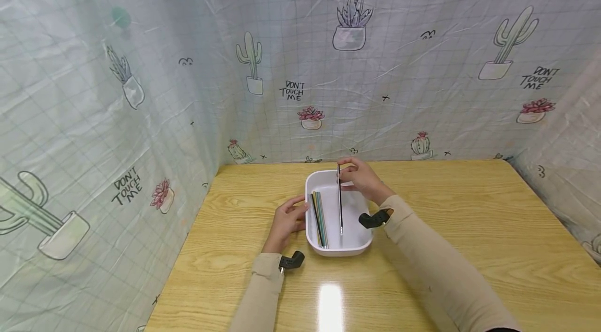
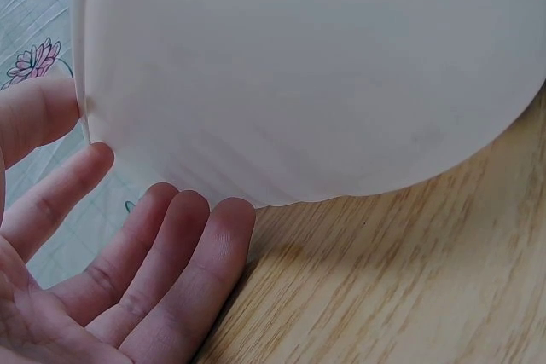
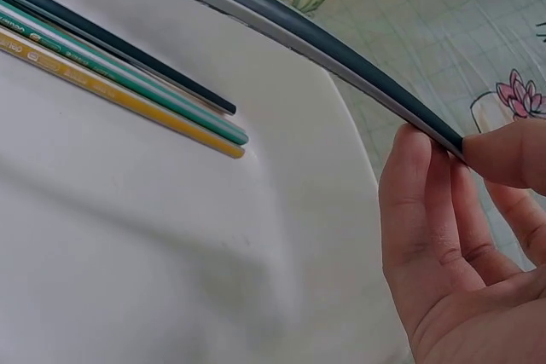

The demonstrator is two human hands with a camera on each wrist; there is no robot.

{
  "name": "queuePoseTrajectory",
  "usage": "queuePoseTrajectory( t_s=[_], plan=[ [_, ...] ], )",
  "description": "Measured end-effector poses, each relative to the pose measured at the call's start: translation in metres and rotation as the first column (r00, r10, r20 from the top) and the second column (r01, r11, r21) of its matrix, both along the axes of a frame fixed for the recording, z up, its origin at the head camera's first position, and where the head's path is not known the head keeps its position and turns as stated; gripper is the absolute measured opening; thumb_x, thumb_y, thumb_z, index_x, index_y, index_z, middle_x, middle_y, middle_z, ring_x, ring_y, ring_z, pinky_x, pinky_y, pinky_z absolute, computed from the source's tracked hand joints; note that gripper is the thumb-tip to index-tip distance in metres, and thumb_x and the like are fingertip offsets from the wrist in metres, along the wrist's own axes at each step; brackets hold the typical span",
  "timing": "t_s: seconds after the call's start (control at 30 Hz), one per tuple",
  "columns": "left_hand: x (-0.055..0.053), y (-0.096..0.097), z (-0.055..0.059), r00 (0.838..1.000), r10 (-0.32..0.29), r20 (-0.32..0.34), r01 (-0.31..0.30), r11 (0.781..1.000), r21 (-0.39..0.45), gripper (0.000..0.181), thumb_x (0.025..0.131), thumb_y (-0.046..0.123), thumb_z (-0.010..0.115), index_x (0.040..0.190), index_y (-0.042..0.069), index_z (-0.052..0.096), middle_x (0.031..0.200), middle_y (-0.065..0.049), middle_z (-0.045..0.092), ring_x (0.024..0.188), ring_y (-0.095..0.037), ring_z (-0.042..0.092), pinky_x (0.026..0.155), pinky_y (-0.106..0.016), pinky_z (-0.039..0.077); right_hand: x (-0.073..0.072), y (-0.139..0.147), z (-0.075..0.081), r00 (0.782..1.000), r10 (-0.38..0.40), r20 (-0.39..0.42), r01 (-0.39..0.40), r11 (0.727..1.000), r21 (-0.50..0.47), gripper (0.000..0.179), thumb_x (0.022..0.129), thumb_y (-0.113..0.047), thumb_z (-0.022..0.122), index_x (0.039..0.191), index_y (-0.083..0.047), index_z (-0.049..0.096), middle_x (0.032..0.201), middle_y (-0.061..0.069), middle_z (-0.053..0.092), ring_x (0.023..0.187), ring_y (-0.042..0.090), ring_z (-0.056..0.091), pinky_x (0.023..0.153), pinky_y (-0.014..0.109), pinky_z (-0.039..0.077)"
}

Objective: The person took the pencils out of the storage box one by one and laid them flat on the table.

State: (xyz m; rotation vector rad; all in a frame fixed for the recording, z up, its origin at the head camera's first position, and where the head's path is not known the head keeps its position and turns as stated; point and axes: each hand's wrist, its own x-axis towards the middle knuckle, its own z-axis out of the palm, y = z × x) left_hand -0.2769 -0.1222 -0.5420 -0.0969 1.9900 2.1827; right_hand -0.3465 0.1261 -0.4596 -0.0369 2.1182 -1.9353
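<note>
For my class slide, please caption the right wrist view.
Right hand pinching a dark pencil by one end; green, yellow and black pencils lie in a white tray.

"DON'T TOUCH ME" stands three times on the cactus-print curtain [image 1: 300, 60]: from the head view's centre, at 12, between 2 and 3, and between 8 and 9 o'clock. At the right-wrist view's 10 o'clock, lettering on the green pencil [image 3: 128, 74] and yellow pencil [image 3: 128, 99] is too small to read surely.

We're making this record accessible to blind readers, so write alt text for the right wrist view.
A right hand pinches one end of a dark pencil that slants over a white tray. Black, green and yellow pencils lie side by side in the tray, and a printed sheet shows behind.
</note>
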Motion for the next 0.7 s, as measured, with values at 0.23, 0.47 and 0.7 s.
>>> queuePoseTrajectory(
  t_s=[0.23,0.47,0.7],
  plan=[
    [0.000,0.000,-0.001,1.000,0.002,0.004,-0.002,1.000,0.004,0.047,0.096,0.028,0.074,0.138,0.012,0.064,0.113,-0.013,0.070,0.085,-0.013,0.071,0.072,-0.031,0.065,0.001,0.013,0.000,1.000,-0.022,0.012,0.022,0.999,-0.024,0.049,0.100,0.006,0.056,0.146,-0.007,0.046,0.105,0.007,0.061,0.102,0.022,0.061,0.084,0.034,0.062],
    [0.000,0.000,-0.001,1.000,0.002,0.002,-0.002,1.000,0.010,0.047,0.096,0.026,0.074,0.139,0.012,0.063,0.115,-0.015,0.069,0.086,-0.013,0.071,0.074,-0.032,0.066,0.001,0.032,0.001,0.999,-0.030,0.019,0.031,0.999,-0.033,0.047,0.103,-0.002,0.056,0.147,-0.010,0.044,0.113,0.010,0.059,0.103,0.022,0.060,0.087,0.033,0.061],
    [0.001,0.001,-0.001,1.000,0.003,0.002,-0.003,1.000,0.017,0.047,0.096,0.025,0.074,0.140,0.011,0.062,0.111,-0.012,0.068,0.085,-0.012,0.071,0.073,-0.031,0.066,0.002,0.057,0.000,0.999,-0.034,-0.018,0.034,0.999,0.005,0.042,0.106,-0.012,0.054,0.147,-0.013,0.044,0.124,0.016,0.057,0.102,0.019,0.063,0.090,0.034,0.061]
  ],
)
